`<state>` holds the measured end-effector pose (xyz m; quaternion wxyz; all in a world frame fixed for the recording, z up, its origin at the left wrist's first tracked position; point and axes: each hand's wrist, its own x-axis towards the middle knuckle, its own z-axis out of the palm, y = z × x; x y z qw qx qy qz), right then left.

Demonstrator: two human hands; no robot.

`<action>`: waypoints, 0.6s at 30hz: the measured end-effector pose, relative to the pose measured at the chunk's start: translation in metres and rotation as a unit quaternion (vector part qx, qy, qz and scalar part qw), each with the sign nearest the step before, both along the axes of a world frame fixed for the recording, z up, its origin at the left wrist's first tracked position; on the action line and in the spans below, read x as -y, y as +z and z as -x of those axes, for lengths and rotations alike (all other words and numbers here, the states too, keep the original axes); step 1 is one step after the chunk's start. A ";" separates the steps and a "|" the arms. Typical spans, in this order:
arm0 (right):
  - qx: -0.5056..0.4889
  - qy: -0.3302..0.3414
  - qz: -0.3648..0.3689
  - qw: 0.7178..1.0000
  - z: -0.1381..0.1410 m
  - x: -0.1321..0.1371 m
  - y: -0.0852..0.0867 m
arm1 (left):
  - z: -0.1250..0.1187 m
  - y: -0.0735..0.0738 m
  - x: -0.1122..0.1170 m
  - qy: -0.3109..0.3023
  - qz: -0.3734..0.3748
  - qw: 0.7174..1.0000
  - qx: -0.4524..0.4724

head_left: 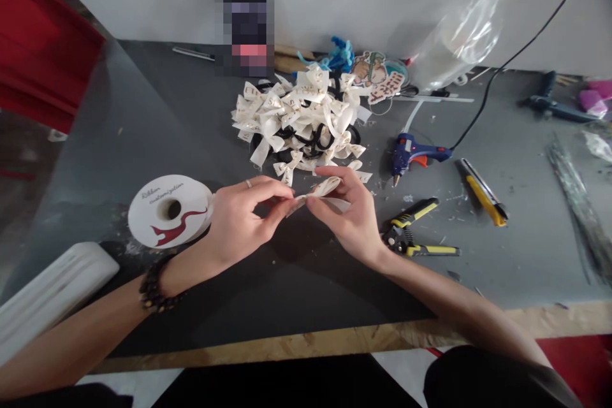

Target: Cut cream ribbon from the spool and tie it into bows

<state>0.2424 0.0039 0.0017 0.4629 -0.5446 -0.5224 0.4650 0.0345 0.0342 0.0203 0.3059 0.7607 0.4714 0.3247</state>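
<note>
Between both hands is a white ribbon (327,187), folded into a loop on the right side. My left hand (243,217) pinches its left part between thumb and fingertips. My right hand (347,213) grips the ribbon near the loop, thumb in front and fingers behind. The fingertips of the two hands almost meet. Just beyond them lies a heap of white ribbon bows (296,111) with gold print, mixed with black hair ties (324,137). Left of my left hand stands a ribbon spool (143,210) with a white printed face.
To the right lie a blue glue gun (414,152) with a black cord, yellow-black wire strippers (406,236) and a yellow utility knife (485,197). A clear plastic bag (468,38) leans at the back. A white box-like object (57,299) sits at the left edge.
</note>
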 end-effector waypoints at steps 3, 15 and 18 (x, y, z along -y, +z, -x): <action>0.002 0.021 -0.006 1.000 0.000 0.000 -0.001 | 0.002 -0.001 -0.002 -0.015 -0.001 0.999 -0.033; 0.048 0.040 -0.035 0.997 -0.002 0.000 0.000 | 0.005 -0.001 -0.009 -0.026 0.186 0.980 0.062; 0.052 0.039 -0.033 0.997 -0.002 0.000 0.000 | 0.005 0.000 -0.010 -0.030 0.155 0.987 0.020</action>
